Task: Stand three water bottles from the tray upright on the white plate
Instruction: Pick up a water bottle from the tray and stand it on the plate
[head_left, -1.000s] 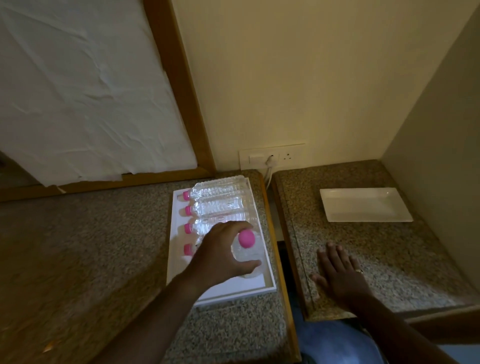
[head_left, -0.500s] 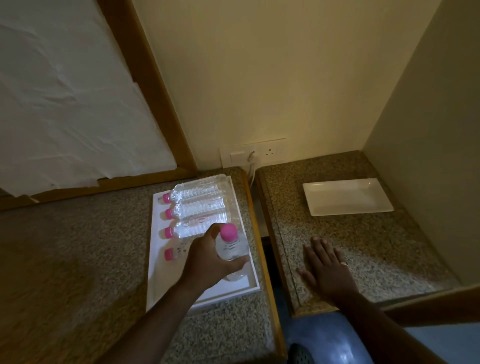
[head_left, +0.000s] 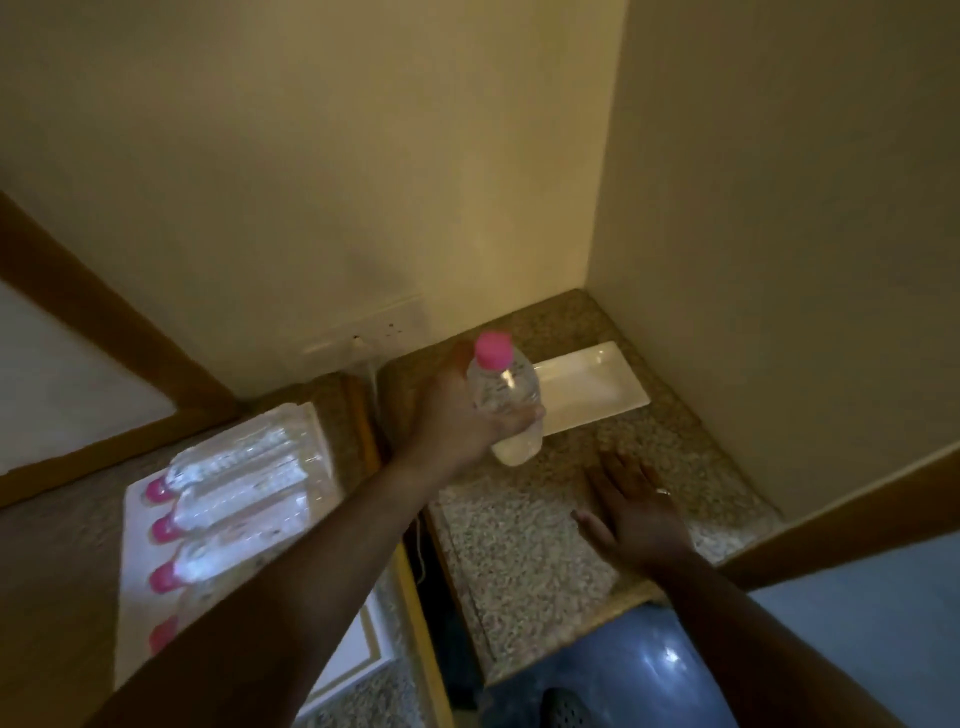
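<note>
My left hand (head_left: 460, 415) grips a clear water bottle (head_left: 506, 397) with a pink cap, held upright in the air over the right counter, just left of the white plate (head_left: 592, 387). The plate is rectangular and bare, near the back corner. On the left counter a white tray (head_left: 363, 660) holds several more pink-capped bottles (head_left: 234, 512) lying on their sides; my forearm covers part of them. My right hand (head_left: 631, 512) lies flat, fingers spread, on the right counter in front of the plate.
Two speckled stone counters are split by a dark gap (head_left: 415, 545) with a wooden edge. A wall socket (head_left: 369, 332) sits behind the gap. Walls close in the right counter at the back and right. A framed white panel (head_left: 62, 384) leans at left.
My left hand has lifted the bottle off the tray and carried it right, across the gap, to beside the plate. The camera turned right. My right hand stays flat on the counter.
</note>
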